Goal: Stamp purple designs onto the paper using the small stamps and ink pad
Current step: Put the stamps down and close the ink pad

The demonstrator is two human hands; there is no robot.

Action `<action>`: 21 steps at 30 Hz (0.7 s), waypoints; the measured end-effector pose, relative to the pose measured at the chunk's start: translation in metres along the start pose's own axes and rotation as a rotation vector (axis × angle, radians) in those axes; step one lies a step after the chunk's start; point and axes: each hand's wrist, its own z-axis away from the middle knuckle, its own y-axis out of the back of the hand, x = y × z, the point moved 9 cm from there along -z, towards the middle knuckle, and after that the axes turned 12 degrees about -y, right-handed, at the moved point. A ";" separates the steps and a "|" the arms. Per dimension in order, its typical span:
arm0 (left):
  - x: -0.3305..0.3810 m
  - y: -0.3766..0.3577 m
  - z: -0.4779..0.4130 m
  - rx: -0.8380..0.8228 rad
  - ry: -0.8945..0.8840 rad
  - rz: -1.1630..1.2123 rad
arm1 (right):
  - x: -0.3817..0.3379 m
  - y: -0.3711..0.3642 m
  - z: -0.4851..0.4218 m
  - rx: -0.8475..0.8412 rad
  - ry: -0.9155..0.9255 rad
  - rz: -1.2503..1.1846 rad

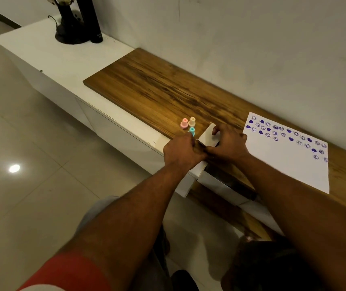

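Observation:
A white sheet of paper [289, 160] lies at the right of the wooden top, its far part covered with purple hearts and smiley faces. Three small stamps stand left of my hands: a pink stamp [184, 123], a cream stamp [192, 121] and a teal stamp [192, 131]. Between the stamps and the paper sits a small white box, the ink pad [208, 135]. My left hand [181, 151] grips its near left edge and my right hand [226, 142] holds it from the right with fingers over the top. Whether its lid is open is hidden.
The wooden board [157, 85] rests on a long white cabinet [52, 59] against a white wall. A black fan base [69, 32] and a black cylinder [93, 19] stand at the cabinet's far left end. Glossy floor tiles lie to the left.

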 end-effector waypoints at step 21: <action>0.000 -0.006 0.000 -0.076 0.039 -0.023 | 0.012 0.009 -0.003 0.004 0.098 0.004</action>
